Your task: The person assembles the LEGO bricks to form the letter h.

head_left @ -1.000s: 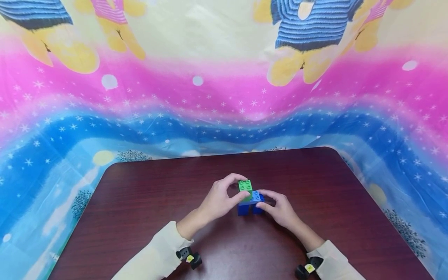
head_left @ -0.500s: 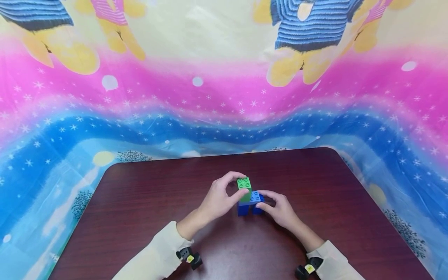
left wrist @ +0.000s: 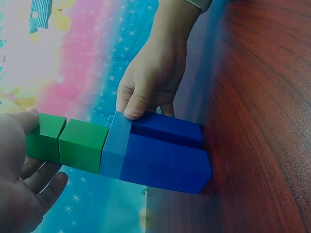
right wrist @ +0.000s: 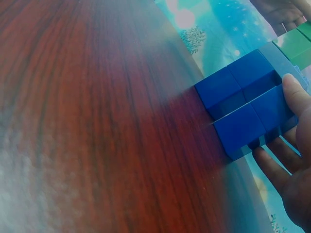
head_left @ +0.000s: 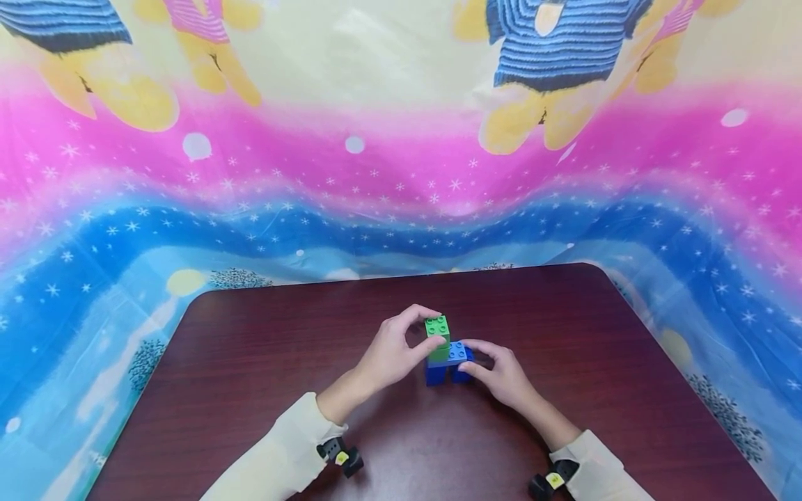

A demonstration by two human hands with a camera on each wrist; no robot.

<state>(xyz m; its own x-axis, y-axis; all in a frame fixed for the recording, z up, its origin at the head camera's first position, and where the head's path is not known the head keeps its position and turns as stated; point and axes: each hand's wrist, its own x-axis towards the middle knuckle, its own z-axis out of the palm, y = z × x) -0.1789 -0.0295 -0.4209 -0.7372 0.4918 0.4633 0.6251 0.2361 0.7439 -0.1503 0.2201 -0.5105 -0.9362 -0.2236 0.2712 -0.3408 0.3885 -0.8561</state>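
Two dark blue columns of toy building bricks (right wrist: 250, 73) stand upright on the table, bridged by a light blue brick (head_left: 457, 352). On its left end sits a lower green brick (left wrist: 82, 144), with an upper green brick (left wrist: 46, 138) above it. A thin line parts the two green bricks; whether their studs still engage is hidden. My left hand (head_left: 390, 353) pinches the upper green brick between thumb and fingers. My right hand (head_left: 503, 376) grips the right side of the blue structure, its thumb near the joint of light and dark blue.
The dark red-brown wooden table (head_left: 282, 348) stretches around the bricks, its far edge meeting a patterned curtain (head_left: 401, 195). Black wrist devices (head_left: 340, 457) sit at both sleeve cuffs.
My left hand has risen slightly with the upper green brick, and a seam now shows between the two green bricks. The right hand and the blue bricks have stayed in place.
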